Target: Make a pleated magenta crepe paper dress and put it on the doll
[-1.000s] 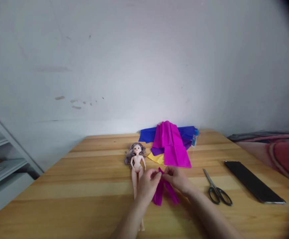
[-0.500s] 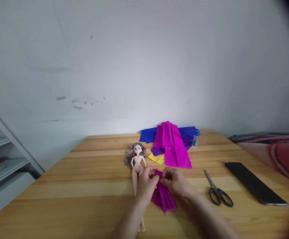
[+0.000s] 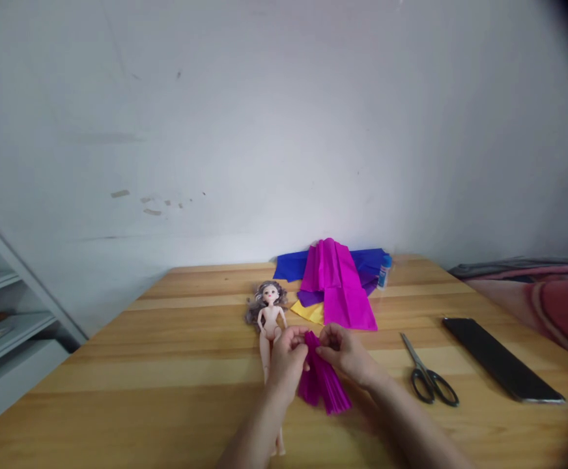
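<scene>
A: Largest first. What is noted?

B: The back is filled by a pale, scuffed wall (image 3: 264, 130). Below it, a wooden desk (image 3: 167, 365); a grey shelf (image 3: 15, 326) is seen at left.

A: On the desk?

B: Near the wall, a magenta sheet (image 3: 348, 306) is spread; a blue sheet (image 3: 291, 265), a purple sheet (image 3: 308, 298) and a yellow sheet (image 3: 309, 311) are partly covered by it. A doll (image 3: 270, 319) is laid face up, its legs partly hidden by the left arm. At far right, a black slab (image 3: 501, 358).

A: Hands?

B: Left hand (image 3: 286, 361) and right hand (image 3: 347, 355) narrowed, side by side. Between them, just right of the doll, a pleated piece (image 3: 327, 384) is pinched near its top by both, its folds fanned toward the near edge.

A: Smaller items?

B: Scissors (image 3: 425, 376), closed, left of the slab. Lastly, a blue-capped tube (image 3: 384, 272), stood beside the sheets.
</scene>
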The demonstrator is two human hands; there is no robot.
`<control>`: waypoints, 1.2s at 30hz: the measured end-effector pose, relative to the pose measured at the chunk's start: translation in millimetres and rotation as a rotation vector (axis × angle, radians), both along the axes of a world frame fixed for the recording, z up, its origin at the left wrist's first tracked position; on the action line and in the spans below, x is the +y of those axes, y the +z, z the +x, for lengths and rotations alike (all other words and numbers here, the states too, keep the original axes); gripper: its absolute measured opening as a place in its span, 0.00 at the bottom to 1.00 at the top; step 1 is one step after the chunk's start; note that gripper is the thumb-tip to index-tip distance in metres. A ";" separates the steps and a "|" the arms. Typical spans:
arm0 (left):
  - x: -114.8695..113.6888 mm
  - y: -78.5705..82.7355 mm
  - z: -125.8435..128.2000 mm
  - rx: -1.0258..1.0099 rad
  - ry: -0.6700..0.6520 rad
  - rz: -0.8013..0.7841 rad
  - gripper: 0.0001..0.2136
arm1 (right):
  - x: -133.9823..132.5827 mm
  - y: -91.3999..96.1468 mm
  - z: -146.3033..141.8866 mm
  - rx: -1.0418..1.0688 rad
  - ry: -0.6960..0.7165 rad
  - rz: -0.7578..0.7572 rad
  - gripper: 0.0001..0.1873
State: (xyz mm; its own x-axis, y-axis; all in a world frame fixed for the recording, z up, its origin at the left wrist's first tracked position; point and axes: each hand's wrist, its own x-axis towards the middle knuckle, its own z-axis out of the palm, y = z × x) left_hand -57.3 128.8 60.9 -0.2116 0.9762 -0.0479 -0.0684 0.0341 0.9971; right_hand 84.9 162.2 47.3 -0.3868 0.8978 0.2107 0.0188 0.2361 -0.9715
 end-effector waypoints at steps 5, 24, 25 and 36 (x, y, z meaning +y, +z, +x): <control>-0.9 1.6 -0.5 0.003 0.001 -0.013 0.11 | -4.0 8.7 -0.1 -0.002 0.034 -0.111 0.09; 1.8 -5.7 -3.3 -0.085 -0.064 -0.065 0.15 | -8.7 18.3 1.3 0.045 0.147 -0.338 0.14; 1.7 -6.1 -3.3 -0.094 -0.071 -0.071 0.15 | -8.6 18.4 1.6 0.045 0.145 -0.343 0.15; -1.9 -0.4 -2.9 -0.157 -0.139 -0.175 0.15 | -7.0 18.7 5.2 -0.064 0.159 -0.403 0.17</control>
